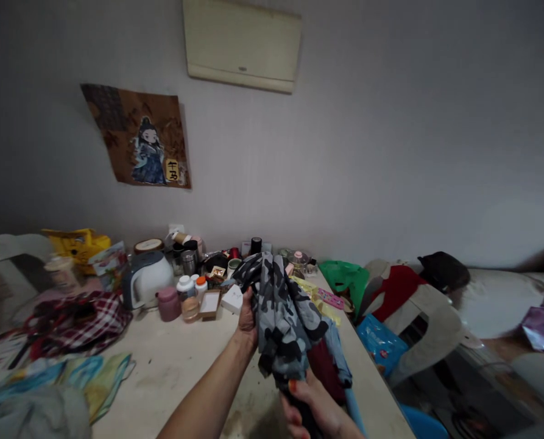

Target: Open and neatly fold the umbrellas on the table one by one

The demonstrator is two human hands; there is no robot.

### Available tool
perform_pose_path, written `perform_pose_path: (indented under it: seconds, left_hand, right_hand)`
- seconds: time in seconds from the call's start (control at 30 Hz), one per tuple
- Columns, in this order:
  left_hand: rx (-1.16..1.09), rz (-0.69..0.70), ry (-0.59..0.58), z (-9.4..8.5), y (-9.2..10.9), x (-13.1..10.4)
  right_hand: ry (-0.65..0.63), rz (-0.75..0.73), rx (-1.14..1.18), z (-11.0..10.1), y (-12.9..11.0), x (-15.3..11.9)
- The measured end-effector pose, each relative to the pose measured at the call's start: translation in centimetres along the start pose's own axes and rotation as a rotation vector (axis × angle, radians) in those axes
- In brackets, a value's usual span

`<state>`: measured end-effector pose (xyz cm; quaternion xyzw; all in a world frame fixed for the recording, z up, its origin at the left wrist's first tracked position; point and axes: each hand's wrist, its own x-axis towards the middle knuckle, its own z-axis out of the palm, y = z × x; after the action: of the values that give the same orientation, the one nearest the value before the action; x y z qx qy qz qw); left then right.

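A grey, black and white camouflage umbrella (283,305) is held up over the table, its loose canopy bunched and hanging in folds. My right hand (315,405) is closed around its black handle (304,417) at the bottom. My left hand (248,317) grips the canopy's left side, thumb upward, with the fingers partly hidden behind the fabric. Just right of the umbrella, a dark red fabric item (325,369) and a light blue fabric item (337,347) lie on the table, partly covered from view.
On the white table (162,372) stand a kettle (150,280), a pink jar (168,303), several bottles and a small open box (210,303). Checked cloth (91,320) and other fabric lie left. Beyond the right edge are a chair (429,323) and a blue packet (381,341).
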<state>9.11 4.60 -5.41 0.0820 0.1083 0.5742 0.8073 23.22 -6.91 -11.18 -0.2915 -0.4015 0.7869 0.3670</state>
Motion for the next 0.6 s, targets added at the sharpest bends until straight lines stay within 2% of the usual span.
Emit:
perform_pose_path:
  seconds: [0.1,0.2,0.33,0.47,0.6]
  left_hand:
    - [0.016,0.057,0.005,0.5,1.0,0.1]
    - [0.019,0.093,0.028,0.9,1.7,0.0]
    - [0.01,0.066,0.026,0.8,0.7,-0.3]
    - [0.06,-0.058,-0.102,0.5,-1.2,-0.6]
    - [0.131,-0.201,-0.277,-0.2,-2.3,-1.3]
  right_hand:
    - [-0.012,0.018,-0.033,-0.4,0.3,0.2]
    - [0.035,0.003,-0.085,-0.6,0.8,0.4]
    - [0.046,-0.02,-0.087,-0.5,0.5,0.4]
    - [0.038,-0.089,-0.059,-0.9,0.0,0.6]
    - [-0.049,-0.08,0.046,-2.3,1.5,0.4]
